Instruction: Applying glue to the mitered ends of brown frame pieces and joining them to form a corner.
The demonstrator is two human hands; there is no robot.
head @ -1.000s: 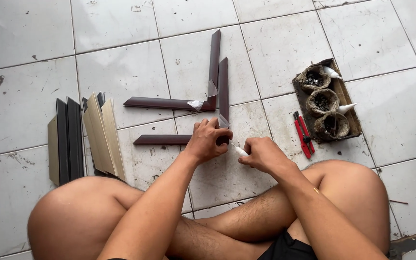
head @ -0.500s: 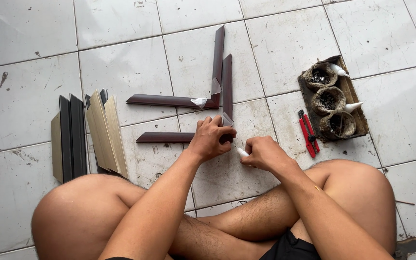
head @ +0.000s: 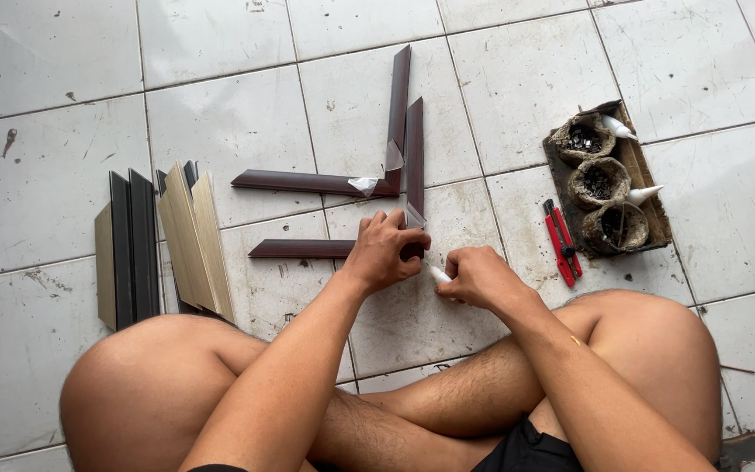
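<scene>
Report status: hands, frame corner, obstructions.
Left hand pressing dark frame corner. Right hand holding white nozzle at the joint. Nothing blocking.

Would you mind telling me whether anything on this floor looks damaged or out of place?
Nothing is spilled. The tiled floor is scuffed and stained, and crumpled whitish scraps cling at the corners of the dark frame pieces. The stacked strips lie fanned unevenly.
</scene>
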